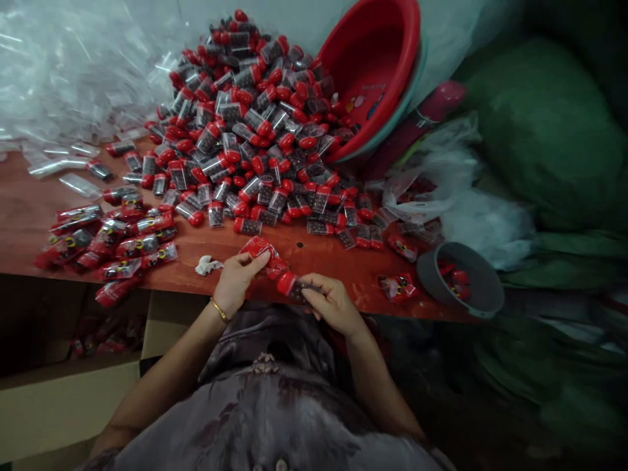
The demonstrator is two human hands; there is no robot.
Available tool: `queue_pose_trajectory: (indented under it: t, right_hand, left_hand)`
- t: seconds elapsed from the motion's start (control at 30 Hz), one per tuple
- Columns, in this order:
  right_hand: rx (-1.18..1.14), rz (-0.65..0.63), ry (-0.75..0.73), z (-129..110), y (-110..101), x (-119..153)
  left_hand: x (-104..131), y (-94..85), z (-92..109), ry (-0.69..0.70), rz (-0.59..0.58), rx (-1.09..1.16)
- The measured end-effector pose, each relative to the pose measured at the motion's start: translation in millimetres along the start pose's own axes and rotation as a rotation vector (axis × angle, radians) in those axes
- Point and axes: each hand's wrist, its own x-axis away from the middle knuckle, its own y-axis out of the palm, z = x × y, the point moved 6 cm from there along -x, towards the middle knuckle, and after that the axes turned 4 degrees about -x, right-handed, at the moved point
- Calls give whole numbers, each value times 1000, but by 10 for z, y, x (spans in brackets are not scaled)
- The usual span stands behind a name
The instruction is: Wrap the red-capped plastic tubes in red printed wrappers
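Note:
My left hand (pixel 237 280) pinches a red printed wrapper (pixel 262 250) above the table's front edge. In my right hand (pixel 333 302) is a small clear tube with a red cap (pixel 288 284) and dark contents. The capped end points left, close by the wrapper's lower end; whether they touch I cannot tell. Beyond both hands rises a large pile of similar red-capped tubes (pixel 245 131). Left of my hands lies a heap of tubes in red printed wrappers (pixel 122 242).
Clear empty tubes (pixel 81 186) and plastic film (pixel 73 78) spread at the back left. A red basin (pixel 412 39) leans at the back. A grey bowl (pixel 429 275) with red pieces stands right, near a wrapper stack (pixel 396 286). An open carton (pixel 73 399) sits below left.

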Motion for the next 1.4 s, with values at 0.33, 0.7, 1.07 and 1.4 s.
queue_pose_trajectory:
  t: [0.33, 0.7, 1.07, 1.4]
  right_hand:
    - [-157, 1, 89, 127, 59, -25]
    - [-109, -17, 56, 158, 149, -57]
    - [-94, 49, -33, 204, 226, -81]
    - [-41, 270, -137, 259, 342, -121]
  left_hand:
    - [-30, -65, 104, 232, -26, -234]
    - [-16, -48, 64, 213, -62, -245]
    - [76, 122, -96, 96, -129, -22]
    - [136, 249, -411, -67, -79, 226]
